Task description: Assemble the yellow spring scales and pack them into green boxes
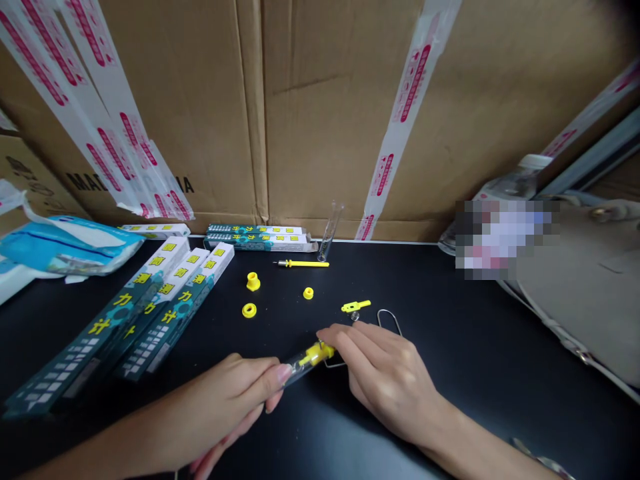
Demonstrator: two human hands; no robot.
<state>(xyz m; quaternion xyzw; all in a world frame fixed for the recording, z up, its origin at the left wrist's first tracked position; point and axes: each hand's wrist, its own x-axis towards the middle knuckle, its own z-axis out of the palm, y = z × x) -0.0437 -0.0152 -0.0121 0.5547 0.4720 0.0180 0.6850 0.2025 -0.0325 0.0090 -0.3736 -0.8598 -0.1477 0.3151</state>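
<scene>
We note the clear tube (296, 375) slants near-left to far-right; left hand (240, 390) grips it, right hand (387, 373) pinches its yellow fitting (318, 352).

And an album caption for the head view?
The left-hand grip holds a clear tube; the right-hand grip touches its yellow end piece, loose yellow parts beyond.

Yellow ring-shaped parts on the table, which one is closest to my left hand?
The low, flat ring, foremost of the three, is nearest your left hand. The taller flanged collar sits behind it; the smallest ring lies farther right.
</scene>
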